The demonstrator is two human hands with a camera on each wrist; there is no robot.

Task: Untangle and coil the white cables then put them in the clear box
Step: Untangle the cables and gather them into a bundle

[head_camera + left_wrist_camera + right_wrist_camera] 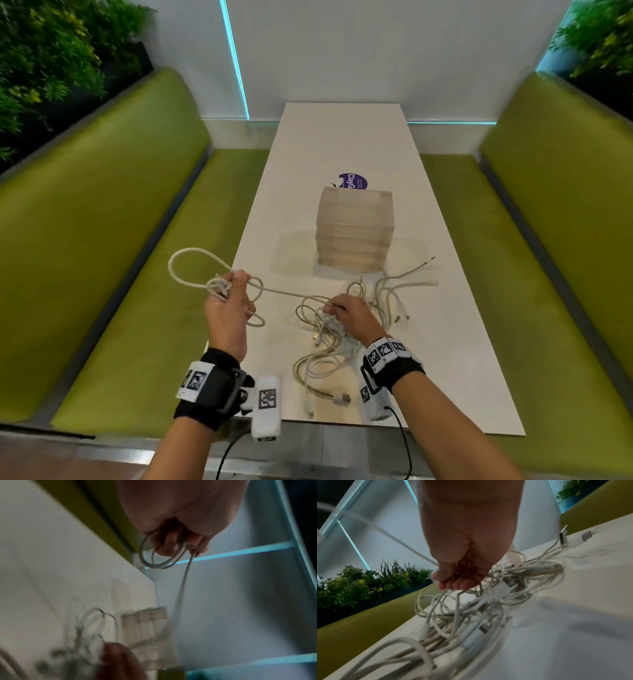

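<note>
Left hand [228, 310] is closed round a few loops of one white cable [291, 294], raised off the table's [462, 342] left edge. My right hand [347, 317] pinches that strand at the tangle [342, 329]; clear box [354, 229] beyond. Risk: pulling drags the whole knot tighter.

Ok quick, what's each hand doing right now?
Left hand: grips loops of a white cable, raised beside the table.
Right hand: pinches a strand in the cable tangle on the table.
</note>
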